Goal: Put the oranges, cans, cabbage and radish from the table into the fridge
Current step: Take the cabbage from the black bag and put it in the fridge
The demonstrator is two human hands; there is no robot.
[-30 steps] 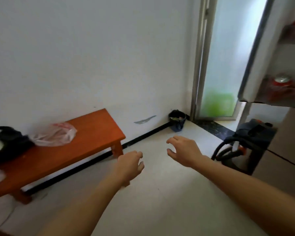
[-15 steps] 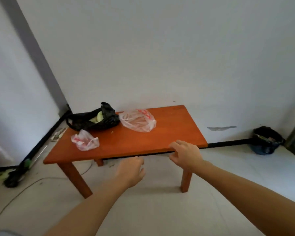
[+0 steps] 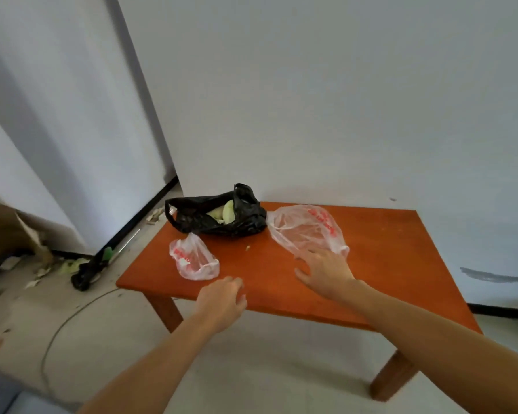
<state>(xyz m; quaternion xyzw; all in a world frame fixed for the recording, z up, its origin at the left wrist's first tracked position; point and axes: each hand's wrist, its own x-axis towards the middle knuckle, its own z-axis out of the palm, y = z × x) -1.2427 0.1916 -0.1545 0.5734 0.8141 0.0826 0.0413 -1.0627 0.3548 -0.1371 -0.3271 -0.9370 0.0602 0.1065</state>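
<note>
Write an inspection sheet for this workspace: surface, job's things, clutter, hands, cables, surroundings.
Surface: orange wooden table.
Job's things: pale green vegetable inside the black bag; oranges, cans, radish not seen.
Clutter: large clear bag and small clear bag, both red-printed.
Hands: left hand loosely curled, empty, above the near edge; right hand spread at the large bag's near edge.
Cables: grey cable on the floor, left.
Surroundings: white walls; scraps on the floor, left.
</note>
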